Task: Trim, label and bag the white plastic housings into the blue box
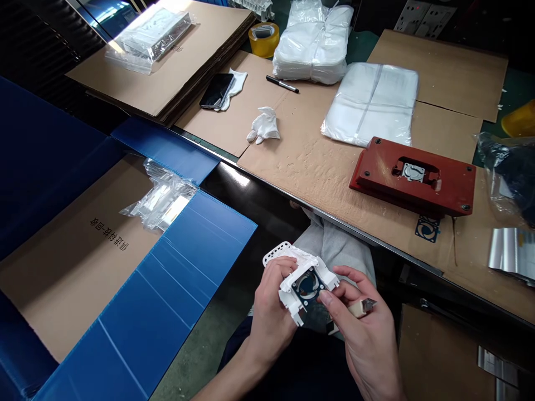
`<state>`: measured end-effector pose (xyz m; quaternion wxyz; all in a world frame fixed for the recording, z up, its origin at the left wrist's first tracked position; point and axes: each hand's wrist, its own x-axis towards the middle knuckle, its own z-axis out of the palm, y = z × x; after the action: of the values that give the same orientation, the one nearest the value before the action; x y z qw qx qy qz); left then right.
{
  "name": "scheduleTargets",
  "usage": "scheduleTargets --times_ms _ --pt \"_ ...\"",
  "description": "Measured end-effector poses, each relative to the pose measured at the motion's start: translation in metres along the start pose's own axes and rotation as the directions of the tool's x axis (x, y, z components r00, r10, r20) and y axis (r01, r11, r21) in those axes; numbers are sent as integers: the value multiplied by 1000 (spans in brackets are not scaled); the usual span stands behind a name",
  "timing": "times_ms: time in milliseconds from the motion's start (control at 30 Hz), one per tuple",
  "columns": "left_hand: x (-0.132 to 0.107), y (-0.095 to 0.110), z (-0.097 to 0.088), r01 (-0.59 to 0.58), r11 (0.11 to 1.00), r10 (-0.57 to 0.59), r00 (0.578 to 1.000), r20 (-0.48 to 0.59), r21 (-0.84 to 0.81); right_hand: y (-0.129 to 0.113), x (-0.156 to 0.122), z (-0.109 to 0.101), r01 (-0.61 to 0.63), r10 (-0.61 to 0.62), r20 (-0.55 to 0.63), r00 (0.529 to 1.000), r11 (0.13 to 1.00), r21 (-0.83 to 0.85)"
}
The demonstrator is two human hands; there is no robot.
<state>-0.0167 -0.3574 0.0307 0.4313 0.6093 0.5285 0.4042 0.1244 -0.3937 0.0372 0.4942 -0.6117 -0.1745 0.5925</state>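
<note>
Left grip (272,301) curls round a white frame (308,260), right grip (364,333) a beige tool (356,309).

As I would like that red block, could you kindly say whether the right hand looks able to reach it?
Probably not yet: the right hand holds a pale tool while busy at the white part, though the way to the red block looks free.
</note>
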Motion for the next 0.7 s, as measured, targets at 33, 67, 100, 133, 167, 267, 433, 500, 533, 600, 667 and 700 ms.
scheduleTargets --times_ms 33,67,100,133,167,267,433,500,533,600,667,700 --pt "0 0 0 0 1000 0 1000 -1 -1 0 0 0 1 -1 2 1000 1000 -6" --pt "0 -1 0 -2 1000 2 1000 -2 -2 -1 0 0 3 -3 1 1000 1000 -14" --pt "-1 -1 0 -4 1000 4 1000 -2 -5 -2 0 1 4 -4 0 1000 1000 -23" --pt "-1 -1 0 -4 1000 4 1000 -2 -9 -3 0 1 3 -3 -3 1000 999 -35" --pt "-1 -1 0 -2 1000 2 1000 -2 -13 -3 0 2 0 0 -8 1000 999 -46" --pt "-1 -1 0 5 1000 -5 1000 -3 -17 -5 1 3 -10 8 -26 1000 998 -69" --pt "-2 0 -1 7 1000 -7 1000 -3 -13 -6 1 2 -8 5 -24 1000 996 -93" --pt "-2 0 -1 20 1000 -20 1000 -5 -18 -5 2 2 -14 12 -21 1000 995 -101" --pt "-2 1 -1 28 999 -28 1000 -5 -23 -4 2 1 -18 16 -20 1000 994 -107" --pt "-2 2 -1 43 998 -43 999 -2 -37 -3 2 2 -20 19 -8 1000 993 -116" --pt "-1 3 -1 57 997 -57 998 3 -55 -2 2 3 -5 6 5 1000 994 -111" --pt "-1 4 -1 70 996 -69 998 7 -63 -2 1 3 9 -8 7 1000 995 -101"
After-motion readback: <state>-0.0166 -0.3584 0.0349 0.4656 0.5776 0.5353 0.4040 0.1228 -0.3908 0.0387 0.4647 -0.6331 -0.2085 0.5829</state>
